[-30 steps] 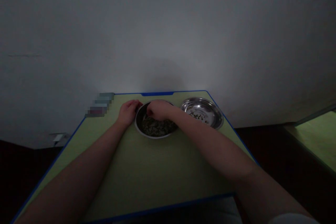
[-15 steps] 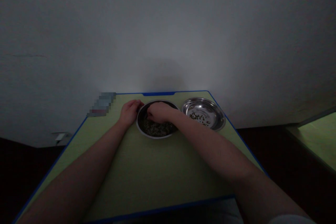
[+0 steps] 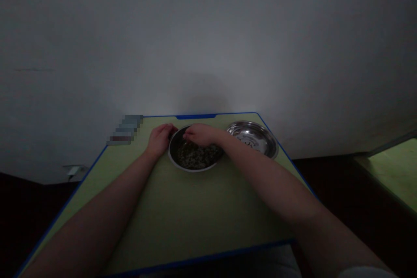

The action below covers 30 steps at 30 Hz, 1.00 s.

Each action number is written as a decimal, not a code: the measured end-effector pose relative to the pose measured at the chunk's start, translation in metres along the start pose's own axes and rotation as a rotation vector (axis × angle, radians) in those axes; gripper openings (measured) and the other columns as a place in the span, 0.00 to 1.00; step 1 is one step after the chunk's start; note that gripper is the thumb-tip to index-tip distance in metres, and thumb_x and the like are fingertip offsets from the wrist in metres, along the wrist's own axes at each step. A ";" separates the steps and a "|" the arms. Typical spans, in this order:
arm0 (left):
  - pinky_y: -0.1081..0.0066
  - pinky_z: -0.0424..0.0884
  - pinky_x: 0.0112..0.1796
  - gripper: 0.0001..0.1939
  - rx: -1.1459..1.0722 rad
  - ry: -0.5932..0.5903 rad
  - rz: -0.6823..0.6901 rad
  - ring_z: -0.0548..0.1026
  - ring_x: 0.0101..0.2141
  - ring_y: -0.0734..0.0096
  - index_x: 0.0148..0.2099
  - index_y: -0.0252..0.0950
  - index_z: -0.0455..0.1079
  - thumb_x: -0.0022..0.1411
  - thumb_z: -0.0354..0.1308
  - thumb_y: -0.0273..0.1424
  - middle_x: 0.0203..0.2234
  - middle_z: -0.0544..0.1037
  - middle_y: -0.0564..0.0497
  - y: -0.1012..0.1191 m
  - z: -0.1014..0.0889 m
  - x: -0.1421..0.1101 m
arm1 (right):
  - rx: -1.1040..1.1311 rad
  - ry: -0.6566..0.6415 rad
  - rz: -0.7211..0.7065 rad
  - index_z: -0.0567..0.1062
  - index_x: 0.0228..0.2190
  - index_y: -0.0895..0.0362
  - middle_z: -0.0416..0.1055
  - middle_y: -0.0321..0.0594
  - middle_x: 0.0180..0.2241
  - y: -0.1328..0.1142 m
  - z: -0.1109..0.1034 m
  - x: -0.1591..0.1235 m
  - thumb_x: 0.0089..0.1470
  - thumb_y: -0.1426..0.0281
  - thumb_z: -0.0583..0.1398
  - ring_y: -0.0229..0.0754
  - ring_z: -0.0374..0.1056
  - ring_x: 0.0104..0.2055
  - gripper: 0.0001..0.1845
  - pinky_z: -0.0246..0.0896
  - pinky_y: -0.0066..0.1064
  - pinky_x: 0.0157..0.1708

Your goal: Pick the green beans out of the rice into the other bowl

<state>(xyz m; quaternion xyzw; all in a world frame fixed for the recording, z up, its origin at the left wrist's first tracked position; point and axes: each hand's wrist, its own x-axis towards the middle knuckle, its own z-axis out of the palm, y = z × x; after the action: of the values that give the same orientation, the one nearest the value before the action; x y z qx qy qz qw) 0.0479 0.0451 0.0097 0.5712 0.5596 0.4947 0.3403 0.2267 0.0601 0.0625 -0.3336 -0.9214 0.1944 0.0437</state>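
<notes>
A metal bowl (image 3: 194,169) holds a mix of small pale and dark bits (image 3: 197,156), too small to name. My left hand (image 3: 160,138) has its fingers curled at the bowl's left rim, gripping it. Over the bowl's far part, my right hand (image 3: 203,134) is closed with fingertips pinched together just above the bits; whatever is between them is hidden. To the right stands a second, shiny metal bowl (image 3: 269,145) with a few small dark bits at its bottom, partly covered by my right forearm.
Both bowls stand on a pale green table (image 3: 182,213) with blue edging, set against a grey wall (image 3: 208,43). A blurred flat item (image 3: 125,130) lies at the table's far left corner. A plug (image 3: 74,170) sits in the wall low on the left.
My right hand has risen slightly from the bits, and more of them show beneath it. My right forearm covers more of the second bowl. My left hand stays at the rim.
</notes>
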 end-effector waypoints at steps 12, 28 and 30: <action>0.72 0.65 0.25 0.18 0.015 0.008 -0.037 0.69 0.22 0.69 0.26 0.34 0.71 0.54 0.47 0.40 0.18 0.73 0.51 0.008 0.002 -0.004 | 0.880 0.110 0.141 0.72 0.25 0.60 0.69 0.35 0.22 0.002 -0.018 -0.061 0.48 0.63 0.59 0.31 0.61 0.23 0.12 0.56 0.24 0.25; 0.71 0.65 0.26 0.18 0.092 0.006 -0.006 0.69 0.22 0.70 0.25 0.35 0.71 0.56 0.45 0.37 0.17 0.72 0.51 0.020 0.000 -0.009 | 1.241 0.506 0.333 0.69 0.22 0.58 0.59 0.32 0.17 0.052 -0.027 -0.161 0.42 0.59 0.61 0.31 0.54 0.19 0.14 0.48 0.25 0.18; 0.71 0.65 0.26 0.17 0.097 0.020 -0.010 0.69 0.22 0.69 0.24 0.35 0.71 0.55 0.46 0.37 0.17 0.72 0.51 0.023 0.000 -0.011 | 1.146 0.502 0.369 0.70 0.23 0.58 0.62 0.33 0.18 0.062 -0.024 -0.164 0.40 0.59 0.62 0.31 0.55 0.19 0.15 0.49 0.25 0.18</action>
<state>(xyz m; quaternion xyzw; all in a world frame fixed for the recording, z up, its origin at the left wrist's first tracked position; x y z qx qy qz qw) 0.0565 0.0315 0.0295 0.5791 0.5893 0.4710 0.3091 0.3960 0.0084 0.0689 -0.4453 -0.5611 0.5757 0.3943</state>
